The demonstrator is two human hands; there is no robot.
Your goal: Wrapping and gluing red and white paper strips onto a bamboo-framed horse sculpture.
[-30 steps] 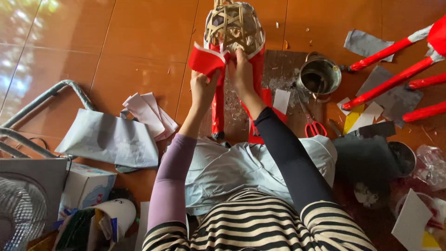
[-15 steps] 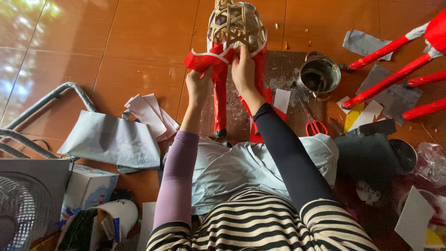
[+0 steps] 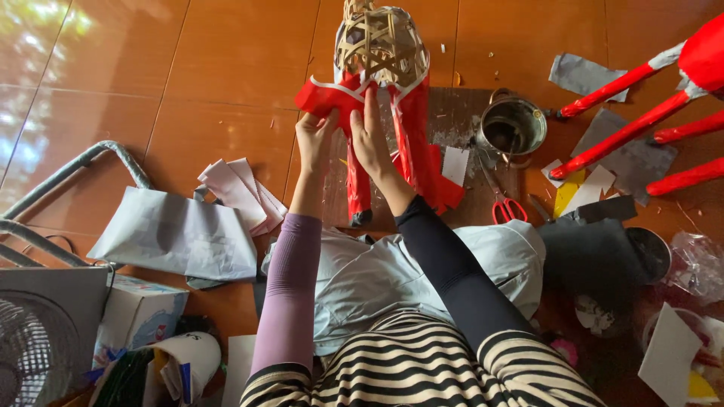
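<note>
Both hands have crept up and the red paper sheet (image 3: 326, 94) now lies flatter: the left hand (image 3: 315, 142) pinches its edge, the right hand (image 3: 369, 136) presses fingers flat against the woven bamboo frame (image 3: 382, 45) on the worn board (image 3: 460, 120), red-handled scissors (image 3: 504, 203) and metal pot (image 3: 513, 126) toward the board's right edge

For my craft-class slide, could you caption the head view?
Both hands, left hand and right hand, press red paper onto a woven bamboo frame above a tiled floor.
</note>
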